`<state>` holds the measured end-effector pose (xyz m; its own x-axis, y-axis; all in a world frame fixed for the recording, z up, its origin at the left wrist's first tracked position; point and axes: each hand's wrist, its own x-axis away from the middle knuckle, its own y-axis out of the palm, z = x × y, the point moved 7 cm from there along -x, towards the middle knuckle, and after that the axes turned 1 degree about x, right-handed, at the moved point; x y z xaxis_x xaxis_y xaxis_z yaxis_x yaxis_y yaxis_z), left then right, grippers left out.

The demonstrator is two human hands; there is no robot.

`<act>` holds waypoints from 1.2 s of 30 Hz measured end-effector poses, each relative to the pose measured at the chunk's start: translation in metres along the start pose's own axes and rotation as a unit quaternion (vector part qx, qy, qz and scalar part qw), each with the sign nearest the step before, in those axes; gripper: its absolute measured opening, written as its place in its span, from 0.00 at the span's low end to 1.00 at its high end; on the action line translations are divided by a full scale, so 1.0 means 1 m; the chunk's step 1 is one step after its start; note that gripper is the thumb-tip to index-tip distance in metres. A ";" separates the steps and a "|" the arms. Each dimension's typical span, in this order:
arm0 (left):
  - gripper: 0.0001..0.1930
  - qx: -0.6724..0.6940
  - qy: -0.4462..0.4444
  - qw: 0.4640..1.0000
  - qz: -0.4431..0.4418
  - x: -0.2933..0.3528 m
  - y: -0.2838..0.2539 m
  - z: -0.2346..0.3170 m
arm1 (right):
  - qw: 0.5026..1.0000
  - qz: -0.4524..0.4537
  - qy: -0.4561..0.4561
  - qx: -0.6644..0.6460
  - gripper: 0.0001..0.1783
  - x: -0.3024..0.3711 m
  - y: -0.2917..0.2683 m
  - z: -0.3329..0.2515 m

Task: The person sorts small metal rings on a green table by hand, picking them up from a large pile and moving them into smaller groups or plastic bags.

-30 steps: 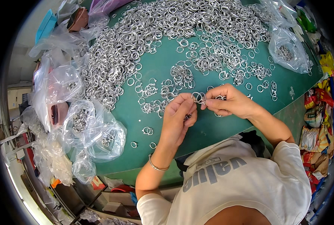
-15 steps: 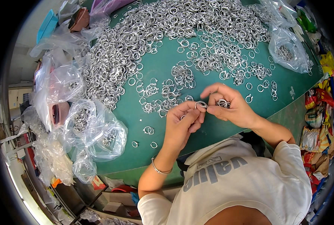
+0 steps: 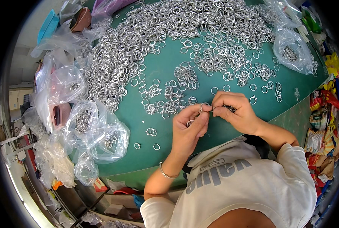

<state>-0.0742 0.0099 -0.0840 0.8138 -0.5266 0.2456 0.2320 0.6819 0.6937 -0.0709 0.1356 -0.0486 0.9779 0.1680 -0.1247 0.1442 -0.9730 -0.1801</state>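
Note:
My left hand (image 3: pixel 189 131) pinches a silver ring (image 3: pixel 204 104) upright between thumb and forefinger, and another ring (image 3: pixel 190 123) shows inside its curled fingers. Close against it, the fingertips of my right hand (image 3: pixel 238 112) meet that pinched ring at its side. Several rings (image 3: pixel 229 108) are bunched in the right palm under the bent fingers. Small clusters of silver rings (image 3: pixel 173 93) lie on the green table (image 3: pixel 154 68) just beyond my hands. A large heap of the same rings (image 3: pixel 120 57) curves around the far and left sides.
Clear plastic bags (image 3: pixel 112 133) with rings in them lie at the left edge, and another bag (image 3: pixel 293 53) is at the far right. A blue tray (image 3: pixel 47 26) and a purple basket (image 3: pixel 106 7) stand at the far left. Colourful packages (image 3: pixel 321 129) line the right side.
My right fingers, raised and apart before, have folded down to the ring in my left hand. My left hand has shifted slightly right. Two loose rings now show on the table beyond my right hand.

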 end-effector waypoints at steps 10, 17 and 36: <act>0.09 -0.202 0.192 0.959 0.062 0.005 -0.001 0.011 | 0.987 -0.024 0.133 -0.091 0.10 0.000 0.004 0.001; 0.09 -0.325 0.190 0.925 0.055 0.004 0.009 0.020 | 0.975 -0.086 0.187 -0.083 0.13 0.003 0.005 0.007; 0.09 -0.321 0.091 0.943 0.017 -0.001 0.005 0.023 | 0.996 -0.071 0.039 0.048 0.04 0.001 -0.001 -0.018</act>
<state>-0.0865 0.0018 -0.0652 0.8914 -0.4421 0.0993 0.4302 0.8946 0.1208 -0.0677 0.1340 -0.0314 0.9580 0.2865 -0.0161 0.2704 -0.9202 -0.2832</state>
